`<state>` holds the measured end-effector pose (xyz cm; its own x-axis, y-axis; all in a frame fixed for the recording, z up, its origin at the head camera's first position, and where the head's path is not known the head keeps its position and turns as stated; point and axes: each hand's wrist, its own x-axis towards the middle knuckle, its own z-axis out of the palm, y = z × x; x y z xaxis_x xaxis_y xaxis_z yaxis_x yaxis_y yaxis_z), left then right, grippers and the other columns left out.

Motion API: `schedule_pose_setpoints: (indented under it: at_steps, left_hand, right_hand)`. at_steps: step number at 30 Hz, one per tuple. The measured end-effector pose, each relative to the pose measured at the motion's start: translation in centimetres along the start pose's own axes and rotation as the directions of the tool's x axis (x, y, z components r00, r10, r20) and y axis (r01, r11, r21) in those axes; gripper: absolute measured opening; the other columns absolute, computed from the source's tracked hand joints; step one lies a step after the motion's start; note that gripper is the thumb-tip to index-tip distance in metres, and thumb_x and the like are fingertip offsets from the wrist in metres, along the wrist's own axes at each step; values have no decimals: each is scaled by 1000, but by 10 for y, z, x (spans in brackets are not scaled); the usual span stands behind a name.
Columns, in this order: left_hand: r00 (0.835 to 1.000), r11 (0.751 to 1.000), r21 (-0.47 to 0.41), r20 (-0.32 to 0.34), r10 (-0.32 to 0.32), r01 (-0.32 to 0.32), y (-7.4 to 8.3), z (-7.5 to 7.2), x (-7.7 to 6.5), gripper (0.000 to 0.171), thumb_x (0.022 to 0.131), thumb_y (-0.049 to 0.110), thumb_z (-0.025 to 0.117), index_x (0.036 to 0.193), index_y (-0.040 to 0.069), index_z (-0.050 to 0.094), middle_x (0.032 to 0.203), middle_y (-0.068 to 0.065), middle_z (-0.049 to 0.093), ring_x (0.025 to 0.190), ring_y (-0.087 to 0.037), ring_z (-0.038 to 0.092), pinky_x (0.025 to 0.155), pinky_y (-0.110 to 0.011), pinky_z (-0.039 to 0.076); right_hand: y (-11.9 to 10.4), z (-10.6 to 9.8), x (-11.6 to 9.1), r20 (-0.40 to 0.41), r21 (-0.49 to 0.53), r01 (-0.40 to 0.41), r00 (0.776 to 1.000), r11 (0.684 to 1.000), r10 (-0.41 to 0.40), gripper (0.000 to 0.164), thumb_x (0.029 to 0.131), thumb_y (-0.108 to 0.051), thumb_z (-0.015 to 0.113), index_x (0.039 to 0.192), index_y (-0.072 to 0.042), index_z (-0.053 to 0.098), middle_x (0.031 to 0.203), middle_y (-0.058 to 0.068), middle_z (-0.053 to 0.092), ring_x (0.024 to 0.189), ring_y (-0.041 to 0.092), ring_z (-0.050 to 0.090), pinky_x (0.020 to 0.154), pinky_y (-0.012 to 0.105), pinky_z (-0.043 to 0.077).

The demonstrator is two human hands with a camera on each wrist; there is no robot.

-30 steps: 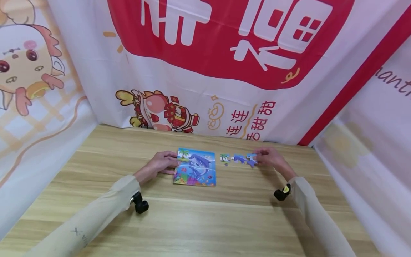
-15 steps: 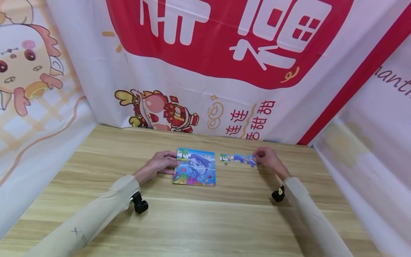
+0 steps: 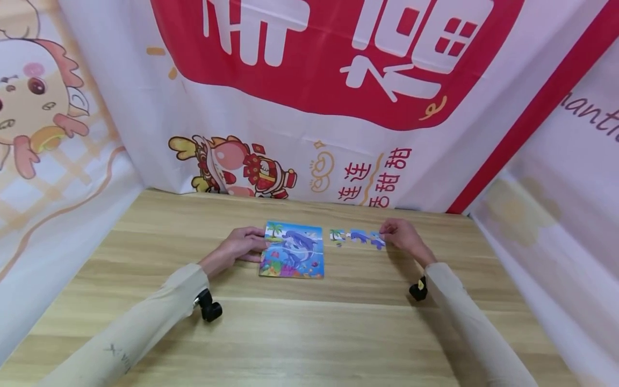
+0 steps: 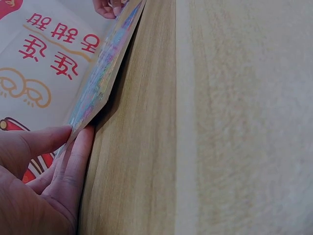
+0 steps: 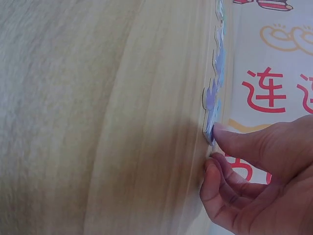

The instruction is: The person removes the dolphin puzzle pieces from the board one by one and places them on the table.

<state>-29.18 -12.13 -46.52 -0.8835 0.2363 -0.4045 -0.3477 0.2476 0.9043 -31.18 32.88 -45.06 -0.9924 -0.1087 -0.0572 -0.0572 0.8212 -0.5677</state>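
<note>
My left hand (image 3: pixel 242 244) pinches the left edge of a square dolphin picture board (image 3: pixel 292 251). In the left wrist view, the thumb is over the printed face of the board (image 4: pixel 105 66) and the fingers lie beneath. To the right, several jigsaw pieces make a short row, with a palm-tree piece (image 3: pixel 337 235) at its left end and a blue-purple dolphin piece (image 3: pixel 378 240) at its right end. My right hand (image 3: pixel 403 236) holds that end piece (image 5: pixel 211 115), thumb tip on it and curled fingers close by its outer edge.
The wood-grain table (image 3: pixel 309 333) reaches toward my body. A printed white and red cloth (image 3: pixel 300 102) hangs behind it, with more cloth at the left and right sides. Both wrists carry small black cameras.
The right hand has shifted slightly, uncovering more of the end piece, which remains at the row's right end. The left hand and the picture board stay put; the head view has tilted slightly.
</note>
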Motion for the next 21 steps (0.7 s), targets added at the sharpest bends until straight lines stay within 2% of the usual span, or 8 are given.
schedule_pose_setpoints:
  at_steps: [3,6,9,12,16,21]
  left_hand:
    - [1000,1000,8,-9,-5,5,0,0,-1,55,101,16,71,150,2,49,134,-21,66,90,-16,74,75,-29,67]
    - [1000,1000,14,-8,0,0,1,1,-1,55,102,17,71,150,2,49,136,-22,66,90,-16,75,77,-30,67]
    - [1000,1000,6,-11,2,-1,0,1,-1,55,101,16,72,150,2,50,132,-21,67,90,-16,74,77,-29,67]
    - [1000,1000,-3,-17,0,0,0,1,-1,55,101,15,71,149,2,50,130,-20,68,88,-15,73,76,-28,67]
    - [1000,1000,-9,-17,5,-5,0,1,-1,54,101,14,71,149,1,50,131,-20,69,88,-14,73,76,-28,67]
    - [1000,1000,-11,-10,9,-9,0,1,0,54,101,15,71,149,1,50,130,-20,70,92,-15,74,76,-29,67]
  right_hand:
    - [-5,-2,0,-3,-8,-24,1000,1000,24,12,100,-3,67,111,2,70,111,20,72,106,35,66,96,50,59]
    - [-10,-2,0,-31,-28,-29,999,999,28,12,103,-6,65,110,1,70,109,18,72,102,32,66,90,46,59]
    - [-13,0,-1,-77,-27,7,997,1000,-9,12,104,-8,64,108,1,70,105,17,72,98,29,66,83,38,58]
    - [-20,2,-4,-92,38,34,995,999,-31,14,104,-11,64,108,1,70,103,17,73,94,28,66,75,32,59]
    - [-37,5,-9,-82,101,94,993,990,-86,15,104,-11,65,109,1,71,103,19,73,88,27,67,70,28,60]
    - [-59,15,-9,-56,82,187,981,979,-183,11,102,-7,68,107,1,71,102,18,73,84,27,69,69,28,60]
